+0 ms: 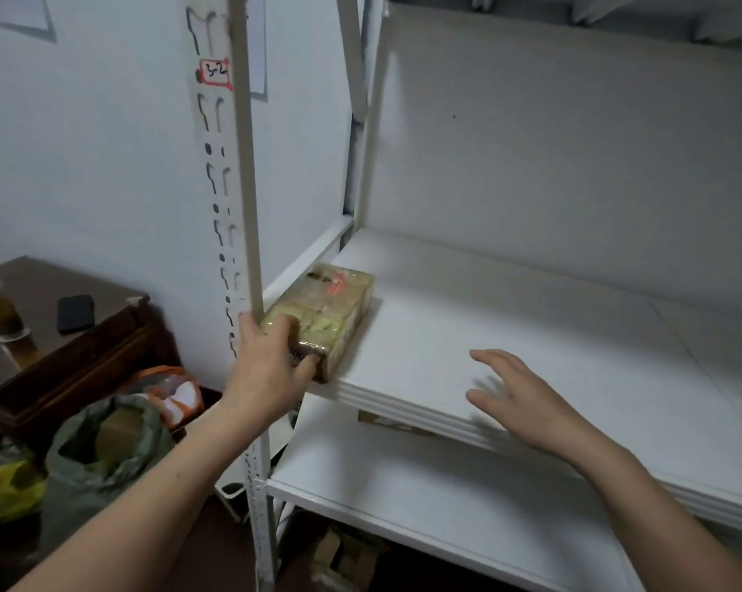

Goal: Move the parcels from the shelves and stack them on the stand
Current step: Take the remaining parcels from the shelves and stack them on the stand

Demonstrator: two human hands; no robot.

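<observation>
A small tan parcel [330, 309] wrapped in clear tape, with an orange mark on top, lies at the left front corner of a white shelf board [510, 335]. My left hand [271, 361] grips the parcel's near end, thumb on its front face and fingers over its top. My right hand [518, 399] hovers flat over the shelf's front edge to the right, fingers spread, holding nothing. A lower white shelf [424, 497] runs beneath. The stand is not in view.
A white slotted upright post [243, 185] with a red-edged label stands just left of the parcel. To the left are a dark wooden table [61, 348] with a phone and a cup, a green sack [100, 455], and orange and yellow bags on the floor.
</observation>
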